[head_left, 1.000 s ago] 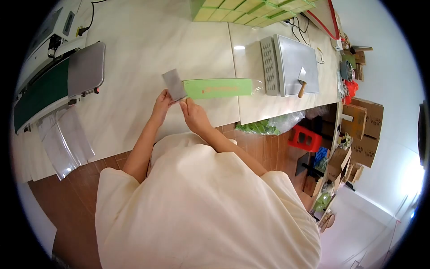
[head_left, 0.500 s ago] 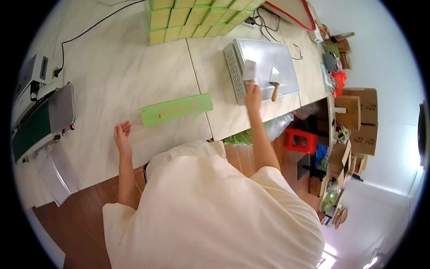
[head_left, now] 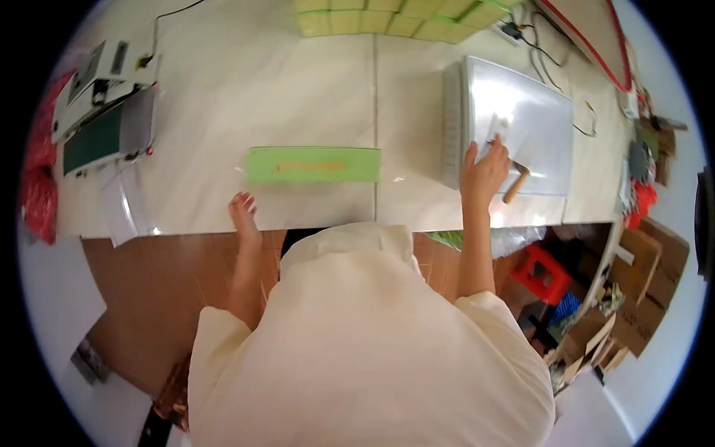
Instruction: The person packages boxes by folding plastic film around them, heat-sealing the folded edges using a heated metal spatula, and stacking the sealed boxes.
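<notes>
On the silver metal box point(head_left: 547, 141) at the right lies a scraper point(head_left: 502, 124), its blade bright with glare. My right hand point(head_left: 485, 173) is over this scraper's handle end, which it hides, with the thumb spread away from the fingers. Beside it, a second scraper with a wooden handle point(head_left: 516, 185) rests on the same metal top. My left hand point(head_left: 244, 214) is at the table's front edge, fingers loosely bent and apart; no held object can be made out. Just beyond it, a long flat green box point(head_left: 313, 165) with orange lettering lies on the table.
Stacked green boxes point(head_left: 387, 22) stand at the back of the pale table point(head_left: 298, 89). A machine with a green belt point(head_left: 97, 138) is at the left, near clear plastic sheets point(head_left: 128, 201). Cables point(head_left: 540, 56) run behind the metal box. A red stool point(head_left: 541, 273) stands below, right.
My right hand has put the scraper down on the metal top and its fingers have spread. My left hand's fingers have loosened. The camera view has turned.
</notes>
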`<state>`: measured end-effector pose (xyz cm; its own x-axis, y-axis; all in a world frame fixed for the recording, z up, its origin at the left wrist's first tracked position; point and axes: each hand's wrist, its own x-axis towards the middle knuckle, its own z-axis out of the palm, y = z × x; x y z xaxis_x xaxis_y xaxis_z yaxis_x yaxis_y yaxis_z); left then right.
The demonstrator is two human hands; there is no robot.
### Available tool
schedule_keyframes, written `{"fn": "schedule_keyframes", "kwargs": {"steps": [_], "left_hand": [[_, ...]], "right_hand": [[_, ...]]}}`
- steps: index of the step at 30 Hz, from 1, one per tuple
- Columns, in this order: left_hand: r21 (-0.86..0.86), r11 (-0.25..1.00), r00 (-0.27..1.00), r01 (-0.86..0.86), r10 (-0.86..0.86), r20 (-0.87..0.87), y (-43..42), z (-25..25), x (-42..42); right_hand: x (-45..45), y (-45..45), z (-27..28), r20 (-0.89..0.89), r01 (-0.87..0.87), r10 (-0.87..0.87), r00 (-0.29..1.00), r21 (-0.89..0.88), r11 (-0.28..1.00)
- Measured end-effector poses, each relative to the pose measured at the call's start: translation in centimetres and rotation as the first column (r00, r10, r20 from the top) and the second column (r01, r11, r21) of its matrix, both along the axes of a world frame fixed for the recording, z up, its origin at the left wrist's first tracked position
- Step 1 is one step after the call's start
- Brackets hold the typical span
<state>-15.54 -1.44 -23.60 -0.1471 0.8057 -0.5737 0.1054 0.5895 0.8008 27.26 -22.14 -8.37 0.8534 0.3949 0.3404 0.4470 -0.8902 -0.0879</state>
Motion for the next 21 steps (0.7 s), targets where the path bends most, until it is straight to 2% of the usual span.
{"fn": "schedule_keyframes", "kwargs": {"steps": [1, 2, 4, 5, 6, 7, 9, 10, 12, 13, 15, 16, 17, 18, 19, 21], "left_hand": [[-0.025, 1.0, 1.0, 0.017, -0.017, 0.015, -0.4, 0.5, 0.1], [-0.045, 0.999, 0.999, 0.025, -0.024, 0.026, -0.8, 1.4, 0.6], [-0.106, 0.994, 0.998, 0.029, -0.022, 0.066, -1.3, 2.5, 1.8], [-0.148, 0.989, 0.995, 0.027, -0.013, 0.095, -1.2, 2.8, 2.3], [-0.128, 0.992, 0.996, -0.005, 0.017, 0.09, -1.2, 3.0, 2.7], [-0.169, 0.986, 0.989, -0.006, 0.03, 0.142, -1.3, 3.1, 3.1], [-0.2, 0.98, 0.979, -0.023, 0.063, 0.196, -1.4, 3.2, 3.7], [-0.225, 0.974, 0.961, -0.015, 0.076, 0.265, -1.4, 3.3, 4.0], [-0.241, 0.97, 0.936, -0.014, 0.097, 0.338, -1.0, 3.6, 4.8], [-0.259, 0.965, 0.908, -0.041, 0.144, 0.393, -0.7, 3.9, 5.3], [-0.271, 0.961, 0.872, -0.054, 0.178, 0.455, 0.3, 5.6, 6.7], [-0.236, 0.963, 0.817, -0.13, 0.239, 0.525, 0.6, 7.6, 7.7], [-0.211, 0.956, 0.752, -0.202, 0.29, 0.592, 0.8, 9.4, 8.7], [-0.078, 0.974, 0.745, -0.212, 0.213, 0.632, 0.9, 10.6, 9.4], [0.058, 0.973, 0.737, -0.224, 0.13, 0.663, 1.0, 12.2, 10.3], [0.05, 0.979, 0.72, -0.199, 0.111, 0.685, 1.4, 15.7, 11.2]], "right_hand": [[-1.2, 1.5, -0.2, -0.113, -0.234, 0.245, 0.963, 0.099, 0.967], [-2.5, 3.1, -0.4, -0.189, -0.441, 0.482, 0.856, 0.223, 0.869], [-6.8, 7.3, -1.2, -0.213, -0.653, 0.734, 0.645, 0.345, 0.674], [-9.0, 9.1, -1.0, -0.3, -0.715, 0.797, 0.524, 0.353, 0.603], [-11.3, 10.7, -1.6, -0.275, -0.776, 0.857, 0.435, 0.368, 0.512], [-13.0, 12.0, -2.8, -0.263, -0.789, 0.874, 0.409, 0.38, 0.483], [-15.2, 14.2, -4.6, -0.361, -0.867, 0.864, 0.35, 0.223, 0.445], [-15.7, 14.8, -5.1, -0.353, -0.876, 0.874, 0.333, 0.226, 0.425], [-16.0, 15.9, -5.3, -0.545, -0.85, 0.771, 0.329, 0.184, 0.493], [-15.9, 15.7, -5.0, -0.54, -0.856, 0.777, 0.324, 0.183, 0.484], [-15.4, 14.7, -3.9, -0.463, -0.79, 0.83, 0.311, 0.36, 0.497], [-15.2, 14.4, -3.0, -0.457, -0.789, 0.828, 0.324, 0.353, 0.503], [-15.0, 13.9, -2.0, -0.371, -0.752, 0.885, 0.282, 0.488, 0.444], [-14.9, 13.4, -1.2, -0.273, -0.703, 0.928, 0.252, 0.608, 0.369], [-14.7, 12.8, -0.5, -0.267, -0.703, 0.924, 0.274, 0.6, 0.382], [-14.4, 12.4, 0.8, -0.254, -0.691, 0.914, 0.316, 0.598, 0.405]]}}
